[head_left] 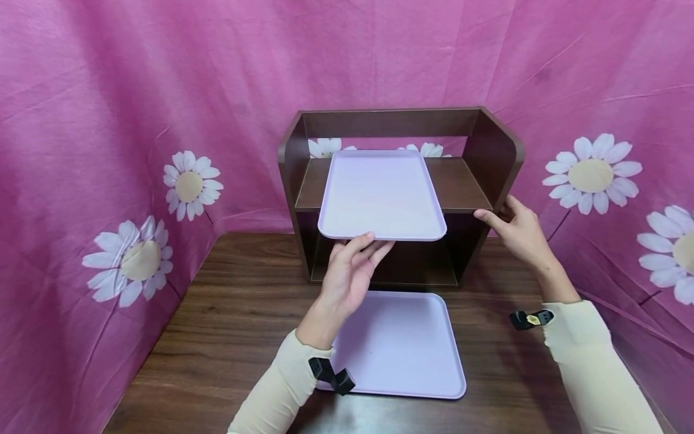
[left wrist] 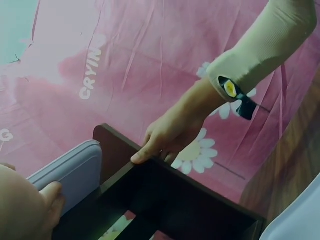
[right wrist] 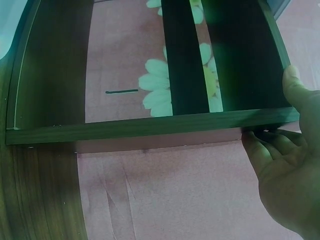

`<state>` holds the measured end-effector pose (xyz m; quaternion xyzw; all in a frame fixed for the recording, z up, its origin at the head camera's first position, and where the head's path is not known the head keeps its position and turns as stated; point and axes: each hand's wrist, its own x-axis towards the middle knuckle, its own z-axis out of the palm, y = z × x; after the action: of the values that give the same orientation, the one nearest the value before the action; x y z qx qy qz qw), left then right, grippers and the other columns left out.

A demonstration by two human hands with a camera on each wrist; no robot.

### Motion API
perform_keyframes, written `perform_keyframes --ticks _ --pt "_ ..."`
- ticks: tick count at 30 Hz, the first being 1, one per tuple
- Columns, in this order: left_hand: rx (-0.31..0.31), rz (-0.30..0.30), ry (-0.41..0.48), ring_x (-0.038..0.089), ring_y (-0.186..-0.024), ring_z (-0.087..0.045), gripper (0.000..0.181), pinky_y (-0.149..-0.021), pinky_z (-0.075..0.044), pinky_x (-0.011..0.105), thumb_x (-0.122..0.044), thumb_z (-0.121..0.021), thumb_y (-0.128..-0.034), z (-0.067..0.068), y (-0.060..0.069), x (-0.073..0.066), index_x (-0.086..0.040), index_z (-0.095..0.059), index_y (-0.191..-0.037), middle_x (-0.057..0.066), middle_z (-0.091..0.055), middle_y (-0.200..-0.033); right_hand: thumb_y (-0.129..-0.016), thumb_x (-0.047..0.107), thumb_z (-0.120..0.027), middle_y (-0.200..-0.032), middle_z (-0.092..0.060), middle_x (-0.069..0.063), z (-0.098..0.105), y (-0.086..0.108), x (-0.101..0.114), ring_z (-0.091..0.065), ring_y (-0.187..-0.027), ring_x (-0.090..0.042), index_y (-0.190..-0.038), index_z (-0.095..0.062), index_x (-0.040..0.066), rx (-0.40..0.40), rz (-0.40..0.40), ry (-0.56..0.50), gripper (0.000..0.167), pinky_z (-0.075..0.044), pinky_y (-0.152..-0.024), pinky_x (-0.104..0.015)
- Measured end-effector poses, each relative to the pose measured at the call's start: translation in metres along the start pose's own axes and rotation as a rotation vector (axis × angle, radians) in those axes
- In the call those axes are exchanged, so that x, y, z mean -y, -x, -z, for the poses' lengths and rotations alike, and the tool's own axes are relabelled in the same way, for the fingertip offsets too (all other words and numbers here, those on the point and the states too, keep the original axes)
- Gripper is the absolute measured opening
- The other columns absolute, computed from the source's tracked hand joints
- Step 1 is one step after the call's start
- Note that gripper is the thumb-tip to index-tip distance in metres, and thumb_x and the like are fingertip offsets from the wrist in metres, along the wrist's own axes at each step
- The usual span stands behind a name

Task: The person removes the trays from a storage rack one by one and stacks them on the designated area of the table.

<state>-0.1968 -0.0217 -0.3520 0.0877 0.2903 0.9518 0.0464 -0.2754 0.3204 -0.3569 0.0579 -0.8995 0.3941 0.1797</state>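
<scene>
My left hand (head_left: 347,277) pinches the near edge of a pale purple tray (head_left: 382,196), thumb on top and fingers beneath. This tray reaches over the upper board of a dark brown two-level shelf (head_left: 499,157); whether its far end touches the board I cannot tell. On the shelf's right side panel, my right hand (head_left: 523,235) grips at board height, thumb on the front edge and fingers round the outer face. The right wrist view also has this hand (right wrist: 285,170) on the panel. A second purple tray (head_left: 401,343) lies flat on the table before the shelf.
The shelf stands on a dark wood-grain table (head_left: 217,337). Behind it and on both sides hangs a pink cloth (head_left: 244,72) printed with white daisies. A black band with a small device (head_left: 331,374) sits on the left wrist, and a similar one (head_left: 531,319) on the right.
</scene>
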Motion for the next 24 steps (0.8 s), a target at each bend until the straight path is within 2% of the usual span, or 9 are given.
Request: perform_keyframes --ticks 5,8,13,18,24 --pt "-0.062 -0.02 0.042 0.029 -0.12 -0.069 0.034 -0.117 -0.051 0.05 0.01 -0.053 -0.0999 -0.001 0.001 0.005 -0.005 -0.054 -0.131 0.012 -0.066 -0.129 -0.102 0.038 -0.073 -0.132 -0.07 -0.028 0.0 -0.002 0.0 -0.054 -0.089 0.011 -0.143 -0.058 0.006 0.007 0.003 -0.015 0.055 -0.042 -0.069 -0.007" --pt "-0.093 -0.037 0.047 0.029 -0.12 -0.068 0.032 -0.117 -0.051 0.049 0.007 -0.054 -0.1013 -0.001 0.001 0.007 -0.007 -0.051 -0.13 0.01 -0.064 -0.126 -0.102 0.038 -0.073 -0.133 -0.069 -0.028 0.0 0.0 0.0 -0.054 -0.09 0.013 -0.144 -0.057 0.006 0.014 -0.003 -0.022 0.055 -0.043 -0.069 -0.007" --pt "-0.094 -0.061 0.023 0.024 -0.112 -0.07 0.031 -0.118 -0.05 0.048 0.003 -0.056 -0.1018 -0.002 0.001 0.009 -0.013 -0.05 -0.128 0.005 -0.065 -0.115 -0.102 0.038 -0.073 -0.134 -0.069 -0.027 0.001 0.0 0.001 -0.054 -0.091 0.014 -0.144 -0.057 0.006 0.011 -0.009 -0.023 0.055 -0.042 -0.071 -0.006" --pt "-0.106 -0.074 0.031 0.021 -0.108 -0.069 0.041 -0.116 -0.051 0.045 0.003 -0.057 -0.1018 -0.004 0.001 0.01 -0.02 -0.042 -0.133 0.005 -0.063 -0.112 -0.102 0.039 -0.073 -0.13 -0.07 -0.026 0.0 0.001 0.0 -0.054 -0.088 0.007 -0.141 -0.059 0.006 -0.002 -0.002 -0.008 0.052 -0.042 -0.069 -0.009" --pt "-0.115 -0.091 0.064 0.027 -0.123 -0.066 0.051 -0.121 -0.047 0.053 0.002 -0.057 -0.1032 -0.005 0.003 0.011 -0.024 -0.036 -0.141 0.008 -0.059 -0.124 -0.101 0.04 -0.074 -0.128 -0.07 -0.024 0.0 0.002 0.001 -0.054 -0.087 0.004 -0.139 -0.06 0.007 -0.001 -0.01 -0.001 0.052 -0.042 -0.068 -0.01"
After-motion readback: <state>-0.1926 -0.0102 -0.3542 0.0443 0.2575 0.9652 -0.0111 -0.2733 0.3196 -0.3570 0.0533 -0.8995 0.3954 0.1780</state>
